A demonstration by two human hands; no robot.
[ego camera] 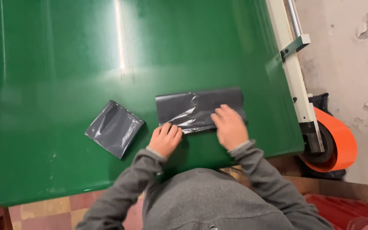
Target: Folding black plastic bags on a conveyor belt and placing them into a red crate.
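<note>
A folded dark grey plastic bag (pixel 192 107) lies flat on the green conveyor belt (pixel 64 64), in front of me. My left hand (pixel 165 139) presses on its near left corner with fingers curled down. Flat on the bag's near right part rests my right hand (pixel 230 126), fingers together and pointing away. A second dark grey plastic bag (pixel 114 128), folded into a smaller square, lies turned at an angle to the left of my left hand, apart from it.
A white metal frame rail (pixel 295 76) runs along the belt's right side. An orange roller cover (pixel 339 145) sits at the belt's near right corner. A red crate (pixel 354 213) stands at the lower right, and tiled floor (pixel 43 213) shows below the belt.
</note>
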